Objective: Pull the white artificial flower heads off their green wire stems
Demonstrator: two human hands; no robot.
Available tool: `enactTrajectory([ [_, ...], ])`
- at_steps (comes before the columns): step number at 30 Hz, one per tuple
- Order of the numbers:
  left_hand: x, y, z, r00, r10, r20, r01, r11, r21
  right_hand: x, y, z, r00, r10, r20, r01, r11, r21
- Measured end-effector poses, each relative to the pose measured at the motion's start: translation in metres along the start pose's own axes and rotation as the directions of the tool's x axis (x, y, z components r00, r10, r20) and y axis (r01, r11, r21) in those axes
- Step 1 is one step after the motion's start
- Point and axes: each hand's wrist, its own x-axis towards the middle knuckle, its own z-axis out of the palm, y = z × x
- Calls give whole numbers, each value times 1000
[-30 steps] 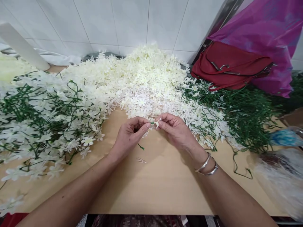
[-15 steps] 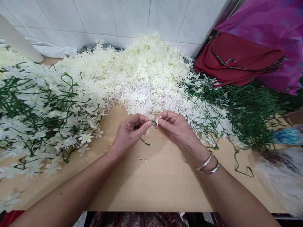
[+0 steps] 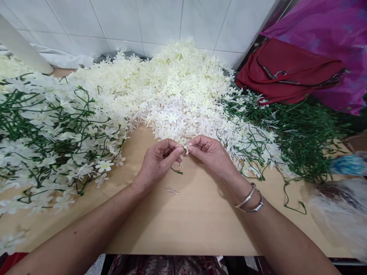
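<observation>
**Between your hands, the white flower piece now sits lower and shows smaller**

At the near edge of the flower heap [image 3: 183,76], your two hands meet almost tip to tip. Compared with half a second ago, the white flower piece [image 3: 186,151] has dropped a little between them, and less of its petals shows. That suggests it is being turned or pressed against the green stem [image 3: 178,172]; whether it is fully seated, you can't tell from here.

Your left hand [image 3: 151,164] pinches the green stem between thumb and forefinger, with its tail curling out below. Your right hand [image 3: 213,158] has thumb and forefinger drawn together on the white flower piece.

Beneath them, the pale wooden counter [image 3: 186,221] carries a few thin loose bits [image 3: 172,190]. To your left spread flowered stems [image 3: 51,133]; to your right lie bare green stems [image 3: 304,133], with a red handbag [image 3: 295,68] behind them, against a purple bag [image 3: 329,38]. Near your right forearm is a clear plastic bag [image 3: 341,217]. White wall tiles [image 3: 160,23] rise behind.
</observation>
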Motion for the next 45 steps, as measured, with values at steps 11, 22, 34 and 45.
enactTrajectory([
  [11, -2, 4, 3, 999, -17, -42, 17, 1000, 1, -4, -4, 10, 996, -32, -83, 34, 999, 27],
  [22, -1, 1, 5, 998, -33, -51, 34, 999, 17, -3, 1, 10, 997, -36, -69, 33, 999, -41],
  [34, 1, 14, 7, 992, -53, -112, 48, 998, -51, -1, -3, 3, 996, -81, -31, 83, 994, 72],
  [45, 1, 6, 6, 997, -60, -50, 58, 998, -36, 2, 1, 4, 999, -44, -28, 44, 999, 21],
])
